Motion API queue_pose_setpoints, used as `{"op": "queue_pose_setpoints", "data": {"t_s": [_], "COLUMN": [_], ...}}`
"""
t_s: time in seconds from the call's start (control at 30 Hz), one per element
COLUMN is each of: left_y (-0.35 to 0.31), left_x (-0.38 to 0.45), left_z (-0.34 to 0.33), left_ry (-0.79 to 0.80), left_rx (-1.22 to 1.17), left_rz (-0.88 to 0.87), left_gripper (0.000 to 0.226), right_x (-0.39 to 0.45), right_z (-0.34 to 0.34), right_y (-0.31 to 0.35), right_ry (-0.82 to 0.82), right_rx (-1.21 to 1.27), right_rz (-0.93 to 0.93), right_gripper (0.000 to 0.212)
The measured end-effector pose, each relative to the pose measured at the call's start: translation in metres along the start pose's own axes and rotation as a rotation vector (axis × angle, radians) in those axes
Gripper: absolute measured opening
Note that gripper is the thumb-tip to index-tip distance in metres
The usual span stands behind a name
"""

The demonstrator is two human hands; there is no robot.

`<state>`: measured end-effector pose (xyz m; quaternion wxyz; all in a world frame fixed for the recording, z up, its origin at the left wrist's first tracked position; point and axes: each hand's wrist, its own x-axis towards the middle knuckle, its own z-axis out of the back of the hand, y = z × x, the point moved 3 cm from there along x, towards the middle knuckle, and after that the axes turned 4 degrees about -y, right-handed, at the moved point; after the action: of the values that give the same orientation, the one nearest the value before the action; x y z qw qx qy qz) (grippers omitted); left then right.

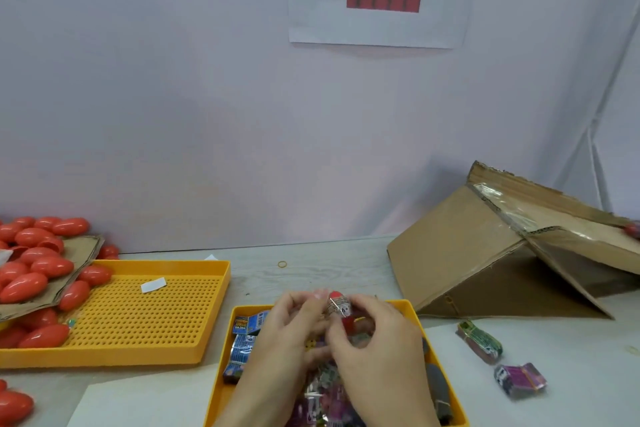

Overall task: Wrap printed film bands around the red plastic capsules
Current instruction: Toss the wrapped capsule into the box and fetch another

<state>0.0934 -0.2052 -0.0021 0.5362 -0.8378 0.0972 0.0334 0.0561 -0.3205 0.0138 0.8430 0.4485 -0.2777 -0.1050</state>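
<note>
A red capsule (336, 296) stands between my two hands above the small yellow tray (412, 308). A printed film band (341, 308) sits around its middle, with the red tip showing above. My left hand (291, 329) grips the capsule from the left. From the right, my right hand (377, 347) pinches the film band. Loose printed film bands (242, 343) fill the small tray under my hands. Several bare red capsules (38, 263) lie heaped at the left.
A large perforated yellow tray (156, 315) lies at the left, partly under a cardboard piece (81, 250) with capsules. A collapsed cardboard box (502, 253) leans at the right. Two bundles of film bands (479, 341) (519, 380) lie on the table at the right. A rubber band (282, 264) lies further back.
</note>
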Motion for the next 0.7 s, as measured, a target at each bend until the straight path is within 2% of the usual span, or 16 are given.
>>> {"op": "queue_pose_setpoints", "data": {"t_s": [0.07, 0.1, 0.13, 0.2, 0.27, 0.33, 0.4, 0.5, 0.53, 0.63, 0.7], "left_y": [-0.001, -0.001, -0.002, -0.003, -0.003, -0.005, -0.009, -0.019, -0.025, -0.053, -0.075], "left_x": [0.004, 0.005, 0.007, 0.008, 0.01, 0.008, 0.006, 0.001, -0.002, -0.011, -0.011], "left_z": [0.003, 0.005, 0.006, 0.007, 0.007, 0.006, 0.005, 0.004, 0.006, 0.021, 0.039], "left_ry": [-0.081, -0.115, -0.132, -0.128, -0.12, -0.109, -0.099, -0.14, -0.167, -0.277, -0.32], "left_rx": [0.07, 0.094, 0.098, 0.086, 0.074, 0.063, 0.051, 0.121, 0.191, 0.459, 0.767], "left_rz": [-0.01, -0.009, -0.004, 0.002, -0.006, -0.007, -0.006, -0.049, -0.094, -0.252, -0.322], "left_gripper": [0.045, 0.039, 0.031, 0.021, 0.019, 0.019, 0.02, 0.016, 0.015, 0.016, 0.014], "right_x": [0.01, 0.02, 0.035, 0.078, 0.116, 0.129, 0.116, 0.069, 0.055, 0.018, -0.001], "right_z": [0.008, 0.017, 0.031, 0.071, 0.116, 0.135, 0.121, 0.067, 0.049, 0.005, -0.012], "right_y": [-0.002, 0.002, 0.007, 0.022, 0.036, 0.042, 0.035, 0.014, 0.008, -0.006, 0.0], "right_ry": [0.052, 0.056, 0.011, -0.194, -0.391, -0.395, -0.263, -0.08, -0.035, 0.061, 0.127], "right_rx": [0.253, 0.316, 0.333, 0.416, 0.624, 0.811, 0.754, 0.503, 0.473, 0.358, 0.124], "right_rz": [-0.271, -0.309, -0.279, -0.194, -0.226, -0.322, -0.384, -0.393, -0.386, -0.343, -0.115], "right_gripper": [0.009, 0.012, 0.018, 0.019, 0.024, 0.027, 0.022, 0.02, 0.012, 0.017, 0.022]}}
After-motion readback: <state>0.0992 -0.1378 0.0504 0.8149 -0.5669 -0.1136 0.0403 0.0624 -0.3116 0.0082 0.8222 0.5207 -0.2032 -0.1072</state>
